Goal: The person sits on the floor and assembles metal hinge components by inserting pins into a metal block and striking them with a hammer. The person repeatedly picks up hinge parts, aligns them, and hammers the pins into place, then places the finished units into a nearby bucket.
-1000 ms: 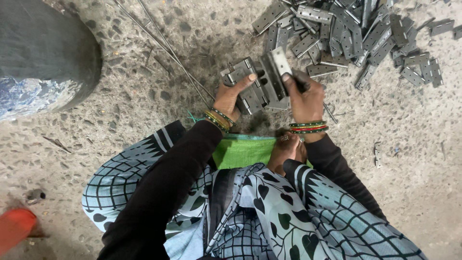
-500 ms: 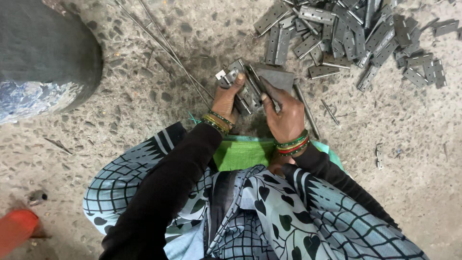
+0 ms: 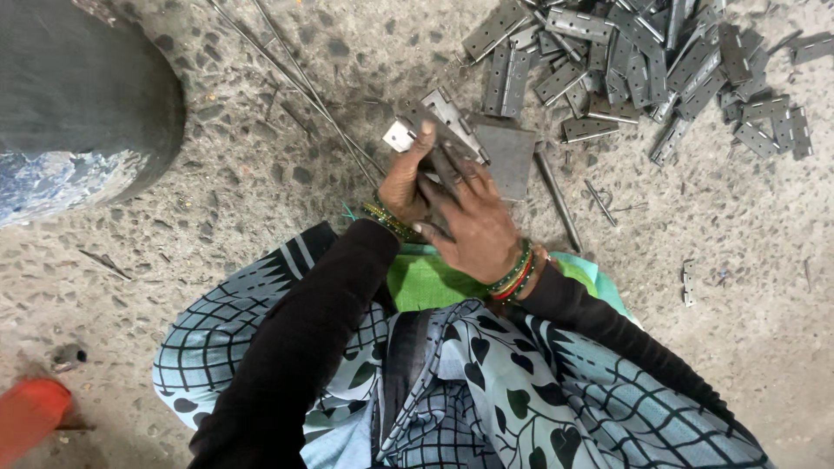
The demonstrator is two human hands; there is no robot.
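My left hand (image 3: 405, 176) grips a grey metal hinge (image 3: 443, 122), thumb on top, holding it just above the speckled floor. My right hand (image 3: 469, 221) lies across the left one, palm down, fingers reaching onto the same hinge. Both wrists carry coloured bangles and dark sleeves. A flat grey metal plate (image 3: 508, 156) lies right beside the hinge. Beyond it sprawls a pile of similar hinges (image 3: 634, 61).
A large dark round container (image 3: 87, 95) stands at the far left. Thin metal rods (image 3: 304, 82) lie diagonally on the floor, and one thicker rod (image 3: 558, 201) lies right of the plate. A red object (image 3: 30, 415) sits at the lower left. A loose hinge (image 3: 688, 282) lies at right.
My right hand has come down from the top of the hinge and now lies over my left hand. The hinge has turned and shifted slightly left.
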